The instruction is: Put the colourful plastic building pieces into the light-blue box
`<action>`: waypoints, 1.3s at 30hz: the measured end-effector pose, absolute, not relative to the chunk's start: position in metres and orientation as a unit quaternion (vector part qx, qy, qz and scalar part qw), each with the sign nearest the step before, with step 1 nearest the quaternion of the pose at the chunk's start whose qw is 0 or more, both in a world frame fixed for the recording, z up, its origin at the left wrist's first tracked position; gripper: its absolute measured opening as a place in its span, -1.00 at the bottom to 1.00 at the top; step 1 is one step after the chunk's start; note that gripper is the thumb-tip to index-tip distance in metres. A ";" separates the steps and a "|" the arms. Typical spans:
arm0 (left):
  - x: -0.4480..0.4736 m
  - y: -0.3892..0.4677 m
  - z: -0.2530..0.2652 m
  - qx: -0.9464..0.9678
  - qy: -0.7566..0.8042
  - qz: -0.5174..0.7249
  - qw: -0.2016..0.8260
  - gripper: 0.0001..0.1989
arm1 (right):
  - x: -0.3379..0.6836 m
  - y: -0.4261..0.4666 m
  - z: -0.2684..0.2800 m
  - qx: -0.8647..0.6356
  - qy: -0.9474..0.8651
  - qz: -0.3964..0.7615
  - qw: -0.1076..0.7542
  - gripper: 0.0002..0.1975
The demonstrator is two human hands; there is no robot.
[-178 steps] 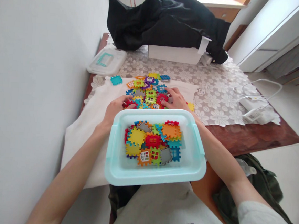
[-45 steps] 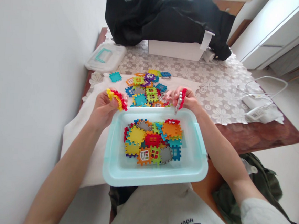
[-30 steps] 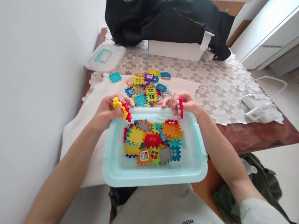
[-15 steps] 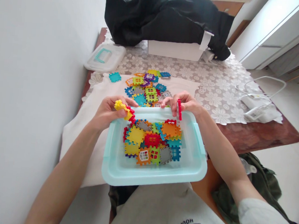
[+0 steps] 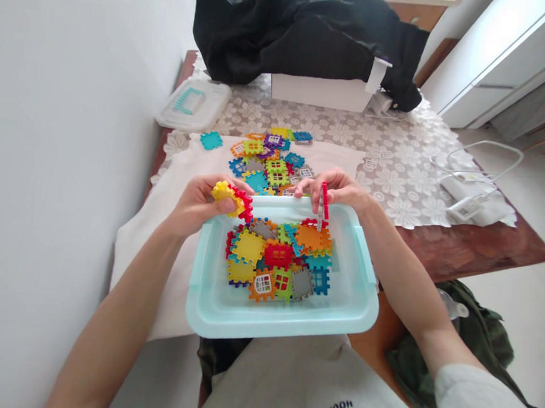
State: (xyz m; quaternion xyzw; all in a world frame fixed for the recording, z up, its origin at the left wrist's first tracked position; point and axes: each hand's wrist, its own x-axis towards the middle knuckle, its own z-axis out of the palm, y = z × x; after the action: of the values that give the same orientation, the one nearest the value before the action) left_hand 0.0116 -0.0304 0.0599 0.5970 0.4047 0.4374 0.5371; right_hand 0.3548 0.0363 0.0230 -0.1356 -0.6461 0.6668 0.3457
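While hands [image 5: 192,205] [image 5: 343,189] hold tiles [image 5: 223,194] (toothed), tub [image 5: 281,331] sits below.

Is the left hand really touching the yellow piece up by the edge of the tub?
Touching. The head view shows it: the left hand has its thumb lying over the yellow piece, with no gap.

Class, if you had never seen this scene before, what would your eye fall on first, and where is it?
Probably the pale turquoise bin in front, with bright notched pieces inside. At its far rim, the left hand holds yellow and red pieces and the right hand red and grey ones. Beyond, a large black cloth drapes over a white box.
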 end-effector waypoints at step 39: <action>0.013 -0.023 0.059 0.666 0.267 0.437 0.542 -0.59 | 0.361 0.036 0.031 -0.172 -0.688 0.658 0.253 -0.64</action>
State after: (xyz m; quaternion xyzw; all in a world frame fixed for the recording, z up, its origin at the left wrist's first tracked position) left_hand 0.0129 -0.0233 0.0593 0.6660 0.2671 0.4373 0.5422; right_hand 0.3605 0.0355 0.0310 -0.1718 -0.6881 0.6580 0.2531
